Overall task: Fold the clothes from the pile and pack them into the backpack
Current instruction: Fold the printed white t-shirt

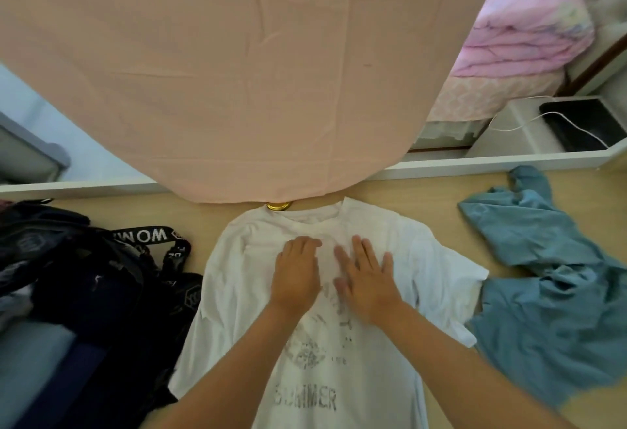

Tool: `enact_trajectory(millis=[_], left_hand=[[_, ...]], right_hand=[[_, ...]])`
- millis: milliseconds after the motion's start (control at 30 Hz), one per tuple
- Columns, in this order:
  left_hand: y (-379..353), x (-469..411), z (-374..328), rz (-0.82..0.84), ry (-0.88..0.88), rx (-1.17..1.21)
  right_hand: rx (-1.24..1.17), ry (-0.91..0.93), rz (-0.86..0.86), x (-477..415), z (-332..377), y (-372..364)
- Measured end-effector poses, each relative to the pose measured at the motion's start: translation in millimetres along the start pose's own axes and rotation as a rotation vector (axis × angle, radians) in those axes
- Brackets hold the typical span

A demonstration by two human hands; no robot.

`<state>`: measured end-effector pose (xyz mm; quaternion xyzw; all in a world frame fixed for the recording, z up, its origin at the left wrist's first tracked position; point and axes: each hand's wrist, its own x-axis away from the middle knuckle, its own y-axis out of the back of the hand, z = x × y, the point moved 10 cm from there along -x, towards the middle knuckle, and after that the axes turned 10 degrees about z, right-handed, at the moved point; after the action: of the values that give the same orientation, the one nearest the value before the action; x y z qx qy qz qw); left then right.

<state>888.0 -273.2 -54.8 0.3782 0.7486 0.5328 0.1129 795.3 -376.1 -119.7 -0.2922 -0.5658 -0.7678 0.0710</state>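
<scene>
Two flat-fingered hands, left hand [297,270] and right hand [368,279], press white T-shirt [237,296] beside backpack [108,293].

We see a white T-shirt [339,343] with a faded grey "SUMMER" print, spread flat and face up on the light wood surface, collar pointing away. 1 crumpled blue garment [549,276] lies at its right, touching the sleeve, and the dark backpack [101,293] lies against its left edge.

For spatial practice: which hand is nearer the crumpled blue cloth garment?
Right. The right hand lies left of the crumpled blue cloth garment; the left hand lies farther left.
</scene>
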Motion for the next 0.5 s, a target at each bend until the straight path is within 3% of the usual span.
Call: enact_trajectory(millis=[67, 167, 200, 300, 500], left_hand=[[34.7, 21.0, 45.0, -0.205, 0.121, 0.014], [49.9, 53.0, 103.4, -0.232, 0.208, -0.04], [45.3, 60.9, 112.3, -0.195, 0.156, -0.056], [6.1, 72.3, 141.3, 0.134, 0.086, -0.205], [14.3, 59.9, 197.8, 0.36, 0.469, -0.44]], right_hand=[[0.038, -0.001, -0.03, -3.9, -5.7, -3.3], [0.063, 0.001, -0.039, -8.4, -11.3, -5.6], [0.066, -0.002, -0.031, -10.4, -11.6, -7.1], [0.097, -0.017, -0.021, -14.1, -8.7, -3.3], [0.132, 0.006, 0.043, -28.0, -15.1, 5.9]])
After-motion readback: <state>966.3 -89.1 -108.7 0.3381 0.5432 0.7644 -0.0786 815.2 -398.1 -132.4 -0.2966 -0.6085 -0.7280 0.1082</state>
